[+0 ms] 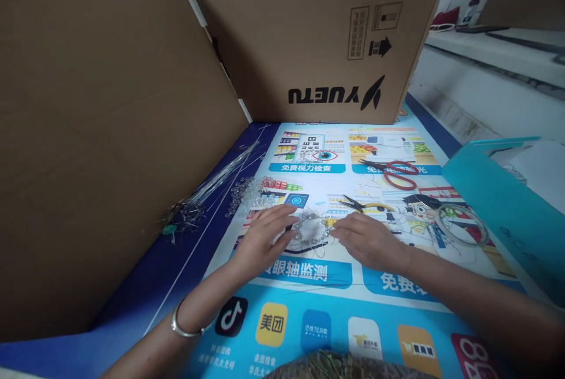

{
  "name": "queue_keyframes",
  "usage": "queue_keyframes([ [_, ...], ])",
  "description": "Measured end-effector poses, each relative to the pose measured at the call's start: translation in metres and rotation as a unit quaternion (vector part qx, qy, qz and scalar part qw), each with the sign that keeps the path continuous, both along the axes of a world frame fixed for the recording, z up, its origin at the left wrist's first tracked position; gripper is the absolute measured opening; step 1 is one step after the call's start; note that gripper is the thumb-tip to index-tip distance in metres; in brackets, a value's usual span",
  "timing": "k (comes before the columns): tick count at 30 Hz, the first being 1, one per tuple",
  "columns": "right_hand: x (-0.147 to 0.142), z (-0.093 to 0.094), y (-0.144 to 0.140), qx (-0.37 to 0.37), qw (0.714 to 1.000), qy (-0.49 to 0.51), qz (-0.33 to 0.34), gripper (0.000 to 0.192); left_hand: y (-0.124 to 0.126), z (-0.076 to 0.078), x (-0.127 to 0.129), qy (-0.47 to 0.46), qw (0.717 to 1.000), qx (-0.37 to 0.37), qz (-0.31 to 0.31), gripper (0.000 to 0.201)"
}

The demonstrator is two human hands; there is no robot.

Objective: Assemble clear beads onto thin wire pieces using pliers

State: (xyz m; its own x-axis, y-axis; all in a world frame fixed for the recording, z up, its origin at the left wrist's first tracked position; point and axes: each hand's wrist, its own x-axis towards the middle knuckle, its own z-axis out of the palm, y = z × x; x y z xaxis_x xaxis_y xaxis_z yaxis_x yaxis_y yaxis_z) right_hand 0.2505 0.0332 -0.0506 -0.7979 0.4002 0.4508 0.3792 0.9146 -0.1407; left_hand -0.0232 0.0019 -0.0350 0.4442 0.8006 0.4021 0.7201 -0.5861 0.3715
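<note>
Wire and clear beads form the small piece lying on the printed mat between your hands. Your left hand rests flat, fingers spread, touching its left edge. Your right hand pinches at its right edge; the exact hold cannot be made out. Loose beads and black pliers lie near.

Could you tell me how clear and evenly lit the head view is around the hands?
In the head view, soft even light, no harsh glare; left hand and right hand are fairly sharp, the wire-and-bead piece between them hard to resolve; cardboard box edges lean from wide-angle distortion.
</note>
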Motion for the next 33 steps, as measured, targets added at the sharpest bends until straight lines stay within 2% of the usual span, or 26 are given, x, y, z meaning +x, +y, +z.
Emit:
queue_keyframes([
  [6,0.002,-0.006,-0.004,0.019,0.999,0.040,0.024,0.024,-0.016,0.003,-0.010,-0.114,0.988,0.057,0.089,0.019],
  [10,0.001,-0.007,-0.005,0.026,0.998,0.044,0.043,0.017,-0.022,0.006,-0.011,-0.125,0.981,0.091,0.116,0.015],
  [13,0.002,-0.005,-0.004,0.020,0.997,0.045,0.052,0.010,-0.023,0.007,-0.012,-0.109,0.982,0.105,0.113,0.017],
  [16,0.002,-0.003,-0.005,0.021,0.998,0.028,0.053,0.013,-0.021,0.004,-0.011,-0.094,0.985,0.102,0.107,0.018],
  [20,0.003,-0.003,-0.006,0.035,0.998,0.004,0.053,0.015,-0.017,-0.004,-0.006,-0.075,0.991,0.076,0.086,0.017],
  [24,0.001,0.000,-0.008,0.039,0.998,0.025,0.046,0.011,-0.015,-0.012,0.000,-0.060,0.994,0.059,0.076,0.021],
  [29,-0.002,0.003,-0.008,0.038,0.999,-0.005,0.007,0.036,-0.012,-0.019,0.006,0.040,0.999,0.004,0.030,0.039],
  [33,-0.003,-0.001,-0.007,0.017,0.999,-0.042,-0.002,0.037,-0.011,-0.022,0.005,0.095,0.994,-0.035,0.033,0.045],
])
